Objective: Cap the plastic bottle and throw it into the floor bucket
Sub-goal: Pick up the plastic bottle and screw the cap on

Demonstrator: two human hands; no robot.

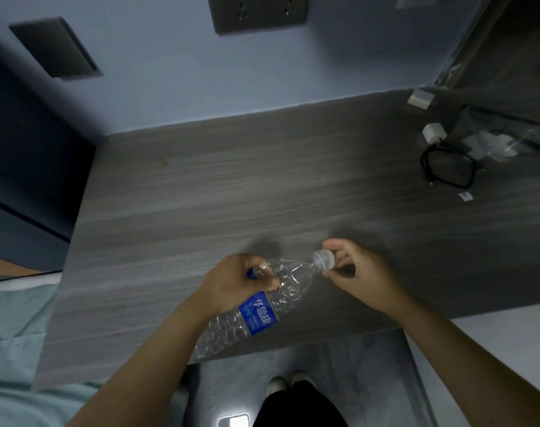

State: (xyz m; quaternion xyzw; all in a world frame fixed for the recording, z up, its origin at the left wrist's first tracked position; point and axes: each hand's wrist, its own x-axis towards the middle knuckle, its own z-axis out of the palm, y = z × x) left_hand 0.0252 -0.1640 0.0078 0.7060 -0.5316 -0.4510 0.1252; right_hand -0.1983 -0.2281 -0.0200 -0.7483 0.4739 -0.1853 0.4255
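A clear, crinkled plastic bottle [256, 306] with a blue label lies tilted above the front of the grey wooden desk [231, 186], neck pointing up and right. My left hand [234, 282] grips it around the upper body, just above the label. My right hand [355, 272] pinches the pale cap [324, 259], which sits on the bottle's neck. No bucket is in view.
A black cable loop [447, 167] and a white charger plug [433, 133] lie at the desk's far right by clear plastic wrapping [490, 146]. Wall sockets [257, 12] are above. A pale green bed [13, 340] is left; my feet [290, 383] stand on the floor below.
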